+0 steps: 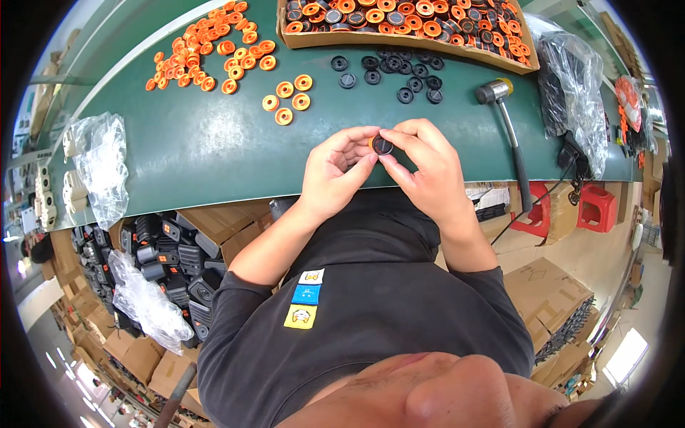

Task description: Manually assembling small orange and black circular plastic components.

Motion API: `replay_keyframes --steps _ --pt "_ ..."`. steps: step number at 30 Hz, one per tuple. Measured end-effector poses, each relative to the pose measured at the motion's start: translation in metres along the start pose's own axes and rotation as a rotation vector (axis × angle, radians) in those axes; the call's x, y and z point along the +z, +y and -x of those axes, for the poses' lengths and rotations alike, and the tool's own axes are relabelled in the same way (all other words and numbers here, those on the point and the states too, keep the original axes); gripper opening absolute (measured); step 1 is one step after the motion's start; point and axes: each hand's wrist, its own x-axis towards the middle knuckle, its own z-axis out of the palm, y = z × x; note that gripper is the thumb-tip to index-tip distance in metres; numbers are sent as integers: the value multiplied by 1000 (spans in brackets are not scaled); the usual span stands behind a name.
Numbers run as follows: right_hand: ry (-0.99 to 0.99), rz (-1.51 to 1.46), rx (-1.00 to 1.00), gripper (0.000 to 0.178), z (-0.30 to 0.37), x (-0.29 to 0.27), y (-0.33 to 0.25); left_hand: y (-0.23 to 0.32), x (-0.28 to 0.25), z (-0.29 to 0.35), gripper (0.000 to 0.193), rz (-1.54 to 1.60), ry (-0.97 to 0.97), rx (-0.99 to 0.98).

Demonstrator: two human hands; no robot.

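A: Where to find the round cap point(382, 145)?

B: Ahead of the chest, between left hand point(334, 171) and right hand point(432, 171), toward the near edge of the green surface point(214, 157). Height above it: impossible to tell from a single view.

A: And the state of the grip?

B: Clamped on the cap from both sides. Pinched at the orange edge by left thumb and forefinger, and on the black-faced side by right thumb and forefinger.

A: Any long axis to mind?

B: None, being a disc. Black face up and turned a little rightward, with orange showing at the left edge. Rightward of the left grip, leftward of the right; in contact with both, so no nearer to one than the other.

A: Pose of the hands?

B: Drawn together almost fingertip to fingertip, at the ends of forearms slanting inward. On the left, palm partly in view, with spare fingers curled. On the right, mostly the back on show, spare fingers largely hidden.

A: Anything round about?

B: Ahead to the left, loose orange pieces point(300, 102); straight ahead, black pieces point(372, 76). Off to the right, a hammer point(516, 153), well apart from the fingers.
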Motion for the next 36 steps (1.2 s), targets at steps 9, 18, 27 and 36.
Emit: replay_keyframes --steps 9,18,27,36 --pt "-21 -14 14 28 0 0 0 -2 -1 0 36 -29 -3 -5" --pt "47 -252 113 29 4 -1 -1 7 -5 2 34 108 19 -51" --pt "-23 -199 71 31 6 -5 -1 14 1 10 33 15 -8 -28" --pt "-46 -145 33 33 7 -7 -5 18 6 13 33 -64 15 -21"
